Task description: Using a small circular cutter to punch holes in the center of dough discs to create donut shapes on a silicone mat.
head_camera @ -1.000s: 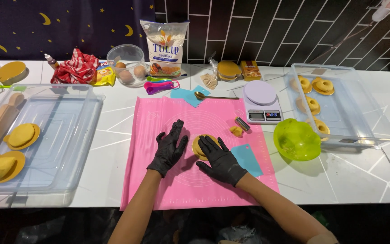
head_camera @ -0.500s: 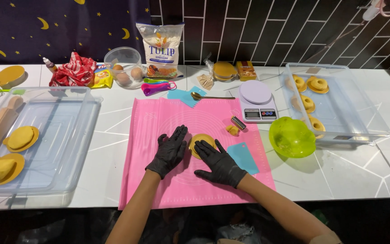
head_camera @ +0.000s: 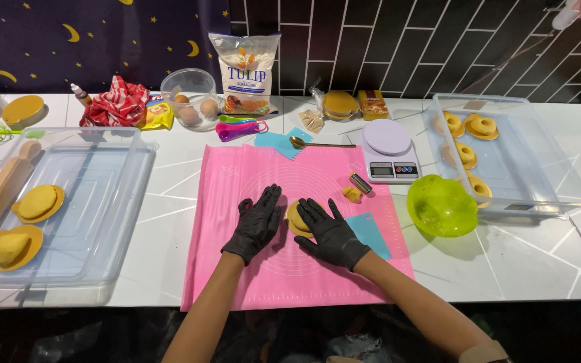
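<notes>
While both black-gloved hands lie flat on the pink mat (head_camera: 304,269), the yellow dough piece (head_camera: 297,217) sits between them near the mat's middle. Left hand (head_camera: 255,225) rests just left of the dough, fingers spread. Right hand (head_camera: 334,232) partly covers the dough's right edge, fingers spread too. A blue scraper (head_camera: 371,234) lies just beside the right hand, and a green bowl (head_camera: 442,205) stands on the desk (head_camera: 169,202).
</notes>
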